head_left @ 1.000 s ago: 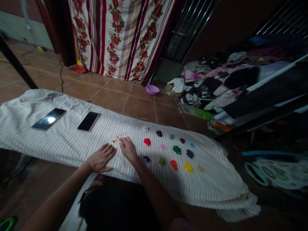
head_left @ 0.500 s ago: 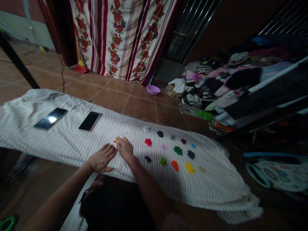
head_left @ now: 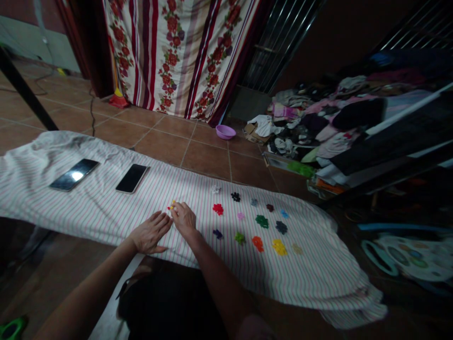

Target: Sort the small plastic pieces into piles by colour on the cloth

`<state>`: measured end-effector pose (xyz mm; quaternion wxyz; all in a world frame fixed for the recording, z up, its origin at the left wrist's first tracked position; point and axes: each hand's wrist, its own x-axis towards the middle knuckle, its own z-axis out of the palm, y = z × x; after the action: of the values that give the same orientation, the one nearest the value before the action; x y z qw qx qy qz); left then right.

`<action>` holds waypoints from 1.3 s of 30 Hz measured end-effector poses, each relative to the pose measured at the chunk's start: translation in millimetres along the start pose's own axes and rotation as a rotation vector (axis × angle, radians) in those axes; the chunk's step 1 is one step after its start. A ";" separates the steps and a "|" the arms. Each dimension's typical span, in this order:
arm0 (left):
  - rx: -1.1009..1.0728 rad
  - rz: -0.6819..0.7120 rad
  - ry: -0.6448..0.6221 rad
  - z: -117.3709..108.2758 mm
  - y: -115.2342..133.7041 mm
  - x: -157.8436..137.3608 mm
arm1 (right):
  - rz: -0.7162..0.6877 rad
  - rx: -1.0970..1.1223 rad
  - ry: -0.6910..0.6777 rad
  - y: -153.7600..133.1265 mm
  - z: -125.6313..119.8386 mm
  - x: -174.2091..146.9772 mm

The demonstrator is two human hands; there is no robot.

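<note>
My left hand (head_left: 150,233) lies flat on the striped cloth (head_left: 155,174), palm down and fingers stretched out. Just to its right, my right hand (head_left: 183,218) is bent, its fingertips pinched at a small yellow piece (head_left: 173,204). A small red piece (head_left: 169,208) lies against it, near the left fingertips. The fingers partly cover these pieces, so their exact shape is hidden. Right of my hands are small piles of bead-like pieces sorted by colour, among them a red pile (head_left: 218,209), a dark blue pile (head_left: 217,233), a green pile (head_left: 262,221) and a yellow pile (head_left: 279,247).
Two phones, a larger one (head_left: 74,174) and a smaller one (head_left: 132,178), lie on the cloth at the left. On the tiled floor beyond sits a purple basin (head_left: 225,132). Heaped clothes (head_left: 318,118) fill the right background, and a floral curtain (head_left: 177,56) hangs behind.
The right fingers have shifted very slightly at the yellow piece, which shows a bit more. My left hand and the piles are unchanged.
</note>
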<state>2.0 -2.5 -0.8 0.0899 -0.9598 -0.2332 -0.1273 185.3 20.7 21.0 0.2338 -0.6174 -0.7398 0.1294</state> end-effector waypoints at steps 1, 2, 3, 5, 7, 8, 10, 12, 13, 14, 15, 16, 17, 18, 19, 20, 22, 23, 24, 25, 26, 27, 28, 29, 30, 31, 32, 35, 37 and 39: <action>-0.002 0.003 0.007 0.5 -0.1 -0.3 | -0.006 0.011 0.009 0.7 0.7 -0.4; -0.003 0.004 0.013 1.0 -0.2 -0.5 | -0.011 0.021 0.020 1.5 1.3 -0.8; -0.003 0.004 0.016 1.3 -0.3 -0.7 | -0.015 0.031 0.031 2.2 2.0 -1.2; 0.000 0.005 0.020 1.4 -0.1 -0.5 | -0.019 0.047 0.053 3.3 3.3 -1.8; 0.008 0.005 0.022 0.7 0.2 0.2 | -0.023 0.064 0.071 4.3 4.6 -2.4; 0.015 0.007 0.024 0.2 0.4 0.6 | -0.028 0.074 0.077 4.9 5.4 -2.7; 0.031 0.016 0.029 -0.8 0.7 1.3 | -0.042 0.099 0.083 6.0 6.8 -3.3; 0.047 0.027 0.029 -1.4 0.9 1.6 | -0.046 0.128 0.089 7.5 8.0 -4.1; 0.054 0.029 0.028 -1.4 0.9 1.5 | -0.045 0.142 0.091 8.3 8.3 -4.6; 0.059 0.028 0.026 -1.2 1.0 1.2 | -0.043 0.156 0.094 9.2 8.4 -5.3; 0.063 0.024 0.023 -0.9 1.0 0.9 | -0.042 0.166 0.098 10.2 8.1 -6.0; 0.064 0.019 0.021 -0.4 1.0 0.4 | -0.045 0.174 0.102 11.1 7.5 -6.8; 0.063 0.014 0.020 0.2 0.9 -0.1 | -0.052 0.179 0.104 12.1 6.5 -7.7; 0.060 0.012 0.018 0.7 0.8 -0.6 | -0.061 0.182 0.107 13.0 5.3 -8.7; 0.056 0.011 0.016 1.1 0.7 -1.0 | -0.068 0.185 0.109 13.9 3.9 -9.8; 0.052 0.011 0.015 1.5 0.5 -1.4 | -0.075 0.190 0.110 14.8 2.4 -11.2; 0.041 0.013 0.016 1.8 0.2 -1.9 | -0.085 0.208 0.110 16.7 -0.9 -14.2; 0.032 0.013 0.018 1.7 0.1 -1.9 | -0.084 0.217 0.111 17.8 -2.5 -16.0; 0.022 0.012 0.022 1.5 0.0 -1.9 | -0.078 0.225 0.111 19.0 -4.0 -17.9; 0.012 0.011 0.027 1.3 -0.1 -1.8 | -0.068 0.234 0.112 20.3 -5.5 -19.9; 0.005 0.010 0.033 0.9 -0.2 -1.6 | -0.055 0.243 0.114 21.7 -7.0 -21.9; 0.003 0.011 0.039 0.6 -0.3 -1.4 | -0.042 0.254 0.117 23.3 -8.4 -24.0; 0.006 0.013 0.046 0.3 -0.3 -1.1 | -0.033 0.266 0.120 25.0 -9.8 -26.1; 0.011 0.017 0.052 0.0 -0.4 -0.9 | -0.026 0.277 0.122 26.7 -11.1 -28.2; 0.018 0.023 0.057 -0.2 -0.6 -0.8 | -0.019 0.285 0.124 28.5 -12.3 -30.1; 0.024 0.027 0.061 -0.3 -0.7 -0.7 | -0.010 0.289 0.126 30.3 -13.4 -31.9; 0.028 0.031 0.064 -0.2 -0.9 -0.7 | 0.002 0.289 0.128 32.2 -14.4 -33.5; 0.022 0.036 0.068 0.2 -1.2 -1.1 | 0.042 0.297 0.152 37.9 -17.5 -37.9; 0.022 0.036 0.069 0.1 -1.3 -1.2 | 0.058 0.322 0.178 41.8 -20.7 -41.1; 0.032 0.038 0.070 -0.4 -1.3 -1.1 | 0.071 0.353 0.214 45.9 -25.7 -45.4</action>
<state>0.4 -1.9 -0.6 0.1156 -0.9576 -0.2134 -0.1554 243.3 -16.6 12.5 0.4108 -0.6027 -0.6546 0.1989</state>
